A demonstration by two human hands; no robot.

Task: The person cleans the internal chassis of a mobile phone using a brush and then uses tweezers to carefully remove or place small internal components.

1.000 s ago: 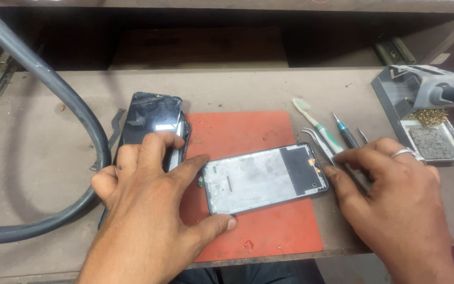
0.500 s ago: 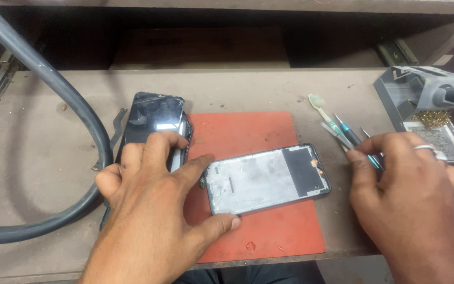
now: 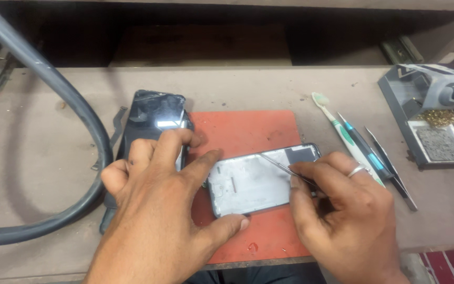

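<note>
Left hand (image 3: pixel 158 210) is bracing the opened phone frame (image 3: pixel 253 181), thumb under its near edge and forefinger along its left end; the hand is spread, not closed around anything. The frame is lying silver side up on the red mat (image 3: pixel 248 131) at the near middle of the bench (image 3: pixel 290 89).

Right hand (image 3: pixel 342 210) has left the tool row at the right, where it was a second ago, and is now pinching metal tweezers (image 3: pixel 279 164), tips resting on the frame's inner plate near its right end. Reading: tool selection is done, work inside the frame is beginning.

A black phone part (image 3: pixel 151 113) is lying at the mat's left edge, partly under the left fingers. A toothbrush (image 3: pixel 337 123) and drivers (image 3: pixel 366 150) are lying right of the mat; a soldering stand (image 3: pixel 426 105) is sitting in the far right corner.
</note>
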